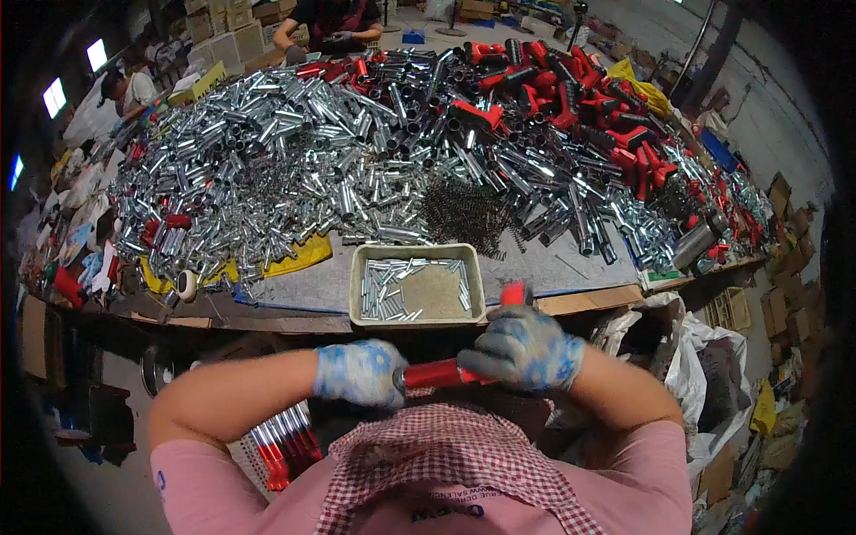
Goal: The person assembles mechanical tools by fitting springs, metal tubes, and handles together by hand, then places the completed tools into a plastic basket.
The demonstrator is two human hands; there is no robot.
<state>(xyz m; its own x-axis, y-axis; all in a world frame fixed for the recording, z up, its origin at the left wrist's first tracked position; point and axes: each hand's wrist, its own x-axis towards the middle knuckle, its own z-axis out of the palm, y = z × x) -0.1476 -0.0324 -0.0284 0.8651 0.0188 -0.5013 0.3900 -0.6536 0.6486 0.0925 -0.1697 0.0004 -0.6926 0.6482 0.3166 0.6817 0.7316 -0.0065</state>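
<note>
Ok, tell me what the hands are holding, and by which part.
A red cylindrical piece: the left hand grips its left end, the right hand its right end. Whether the red part above the right hand belongs to it cannot be told.

The blue-and-white fabric-gloved left hand [361, 373] and matching gloved right hand [524, 349] stand near each other before the torso, fingers curled. Bare forearms [248, 390] angle inward from short pink sleeves [207, 489], elbows spread wide.
</note>
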